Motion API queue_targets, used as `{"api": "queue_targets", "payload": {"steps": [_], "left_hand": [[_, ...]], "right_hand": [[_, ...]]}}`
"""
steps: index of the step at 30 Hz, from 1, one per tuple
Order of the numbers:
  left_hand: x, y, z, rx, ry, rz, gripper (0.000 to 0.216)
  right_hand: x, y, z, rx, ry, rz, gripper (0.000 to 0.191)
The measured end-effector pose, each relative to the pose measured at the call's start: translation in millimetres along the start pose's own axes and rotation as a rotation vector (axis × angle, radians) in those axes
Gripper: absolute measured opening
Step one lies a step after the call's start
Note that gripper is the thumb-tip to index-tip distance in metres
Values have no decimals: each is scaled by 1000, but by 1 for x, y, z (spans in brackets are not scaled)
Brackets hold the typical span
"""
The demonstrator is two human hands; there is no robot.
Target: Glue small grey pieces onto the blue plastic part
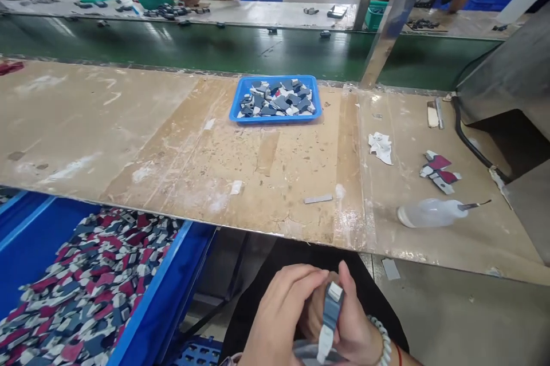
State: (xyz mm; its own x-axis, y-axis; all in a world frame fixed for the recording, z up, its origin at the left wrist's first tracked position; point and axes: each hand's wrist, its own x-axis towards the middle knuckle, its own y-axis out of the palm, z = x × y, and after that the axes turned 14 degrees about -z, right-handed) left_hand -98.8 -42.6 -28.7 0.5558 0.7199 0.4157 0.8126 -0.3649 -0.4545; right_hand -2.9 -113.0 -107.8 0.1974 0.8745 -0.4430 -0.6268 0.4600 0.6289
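Both hands grip one grey-and-white piece (332,309) well below the blue tray (275,119) on the surface (172,142): the left hand (279,314) fingers pinch its side, the right hand (356,329) clasps it from behind. The tray holds a modest heap, while the crate (172,280) lower left of it is brimming, so most of the work looks undone.

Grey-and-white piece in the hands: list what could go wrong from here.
1. The grey-and-white piece is pinched between the left hand and right hand over the lap, off the table. A slip would likely drop it onto the floor.
2. The squeeze bottle lies on its side near the table's front edge. It might roll off or leak.
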Motion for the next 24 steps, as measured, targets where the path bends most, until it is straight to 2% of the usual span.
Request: {"api": "queue_targets", "payload": {"steps": [2,4,7,9,11,13,16,18,21,24], "left_hand": [[1,-1,-2,-82,-91,6,53],[4,0,-2,-167,-114,44,46],[8,3,1,-242,-25,72,41],[10,6,2,-234,42,30,42],[11,8,-1,-184,57,-25,47],[12,8,-4,-112,62,-76,57],[13,7,-4,13,128,-148,64],[12,7,0,78,197,-214,62],[10,6,5,130,243,-284,51],[9,5,6,177,211,-251,38]], "right_hand": [[2,7,10,91,41,131,86],[3,9,17,97,84,209,87],[4,7,22,111,178,349,88],[3,7,24,94,228,404,89],[-1,9,28,23,228,324,92],[-10,9,35,-60,181,142,93],[-26,5,47,-80,76,-85,75],[-34,1,55,-103,8,-94,66],[-41,0,63,-327,-155,-53,69],[-42,9,69,-628,-299,-204,45]]}}
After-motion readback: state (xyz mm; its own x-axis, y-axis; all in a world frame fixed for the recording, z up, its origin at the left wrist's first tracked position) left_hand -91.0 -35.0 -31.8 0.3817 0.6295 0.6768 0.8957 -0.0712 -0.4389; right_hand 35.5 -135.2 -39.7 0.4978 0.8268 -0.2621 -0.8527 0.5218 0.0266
